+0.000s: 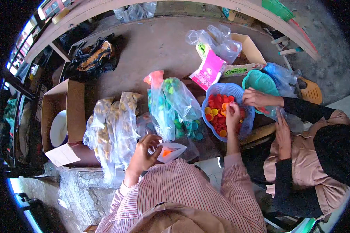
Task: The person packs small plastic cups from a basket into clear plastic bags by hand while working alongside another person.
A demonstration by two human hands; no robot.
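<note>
My left hand (147, 152) is curled at the mouth of a clear plastic bag (176, 147), thumb and fingers closed on its left edge. A few orange caps (167, 152) lie inside this bag. My right hand (233, 115) reaches into a blue plastic basket (207, 123) holding many red, orange and yellow plastic caps (220, 123). Its fingertips are pinched together among the caps; what is between them is hidden. Left of the basket lie a clear bag of green and teal caps (177, 101) and bags of tan caps (109, 116).
A co-worker (303, 155) sits at the right, one hand at the basket's rim. Behind that hand is a green basket (256, 79). A cardboard box (74, 116) stands at the left, another box (249, 46) at the back right. Black plastic (93, 56) lies at the back left.
</note>
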